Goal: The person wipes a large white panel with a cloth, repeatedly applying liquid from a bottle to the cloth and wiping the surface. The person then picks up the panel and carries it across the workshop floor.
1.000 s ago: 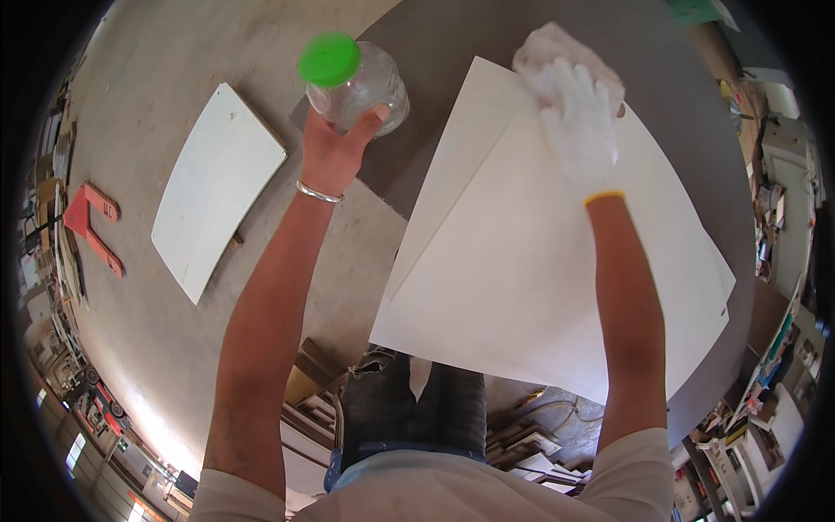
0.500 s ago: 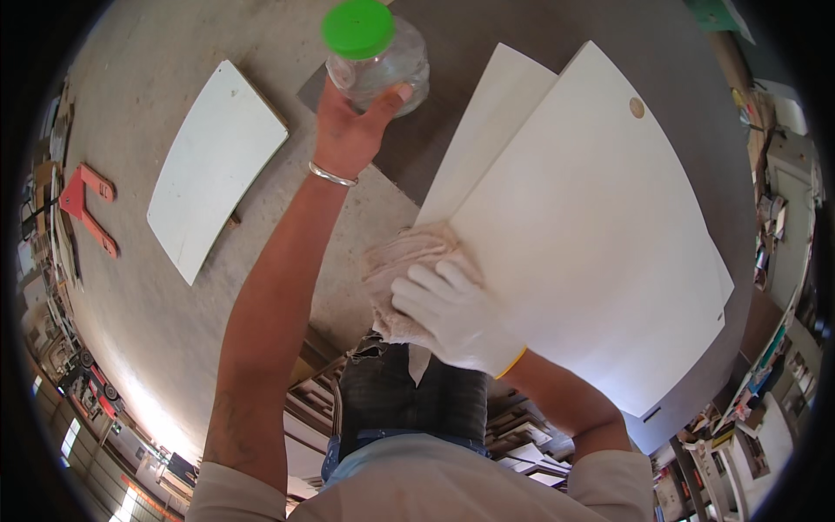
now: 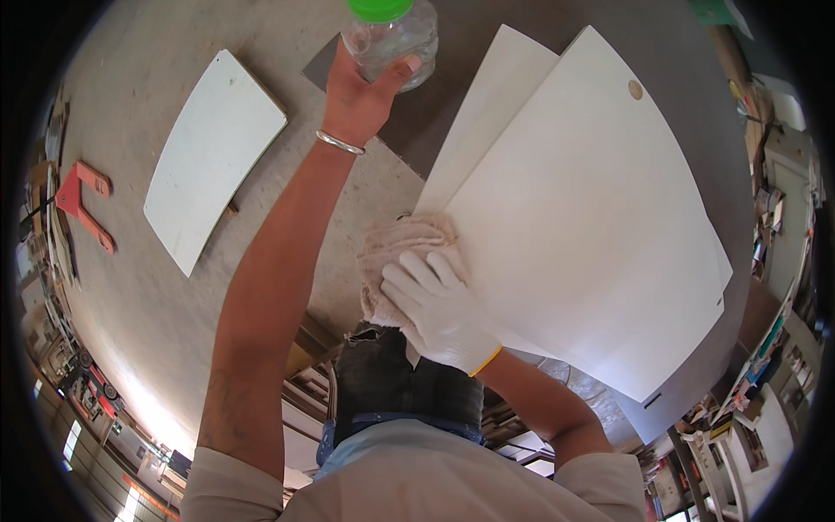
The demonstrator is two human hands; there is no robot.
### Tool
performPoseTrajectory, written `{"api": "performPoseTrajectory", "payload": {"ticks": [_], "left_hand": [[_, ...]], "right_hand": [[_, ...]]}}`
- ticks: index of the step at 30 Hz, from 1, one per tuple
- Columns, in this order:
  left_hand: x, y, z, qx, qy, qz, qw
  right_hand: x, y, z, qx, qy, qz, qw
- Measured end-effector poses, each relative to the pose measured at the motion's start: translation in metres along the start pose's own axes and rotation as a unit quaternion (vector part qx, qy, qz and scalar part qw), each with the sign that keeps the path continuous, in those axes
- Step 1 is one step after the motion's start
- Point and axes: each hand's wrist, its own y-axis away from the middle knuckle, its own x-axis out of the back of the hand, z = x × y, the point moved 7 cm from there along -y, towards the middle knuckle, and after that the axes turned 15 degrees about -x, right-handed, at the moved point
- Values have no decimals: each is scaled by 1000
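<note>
My left hand, bare and with a metal bangle at the wrist, is wrapped round a clear plastic jar with a green lid. The jar is tilted, and the top of its lid is cut off by the picture's upper edge. In a white glove, my right hand holds a folded pinkish cloth, fingers lying over it. The cloth is at the left edge of a large white panel. Under that panel another white panel sticks out on the left.
The panels lie on a dark grey sheet. On the concrete floor, to the left, are a smaller white panel and a red pallet jack. Stacked boards stand close by my legs.
My left hand has carried the jar up and slightly right, partly out of view. My right hand and the cloth have shifted slightly left and up, off the panel's edge area.
</note>
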Motion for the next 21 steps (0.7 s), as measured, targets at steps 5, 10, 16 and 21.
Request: {"api": "performPoseTrajectory", "payload": {"ticks": [5,10,16,21], "left_hand": [[1,0,-5,22,-8,-3,1000],[1,-4,-7,-1,-13,-12,1000],[-2,-5,-1,5,19,-18,1000],[-5,-11,-3,-5,-38,-38,999]], "right_hand": [[-45,31,-13,-16,-109,-87,990],[-67,67,-10,-117,-364,-135,914],[-96,151,37,-356,-814,-97,449],[-64,199,81,-324,-863,103,375]]}}
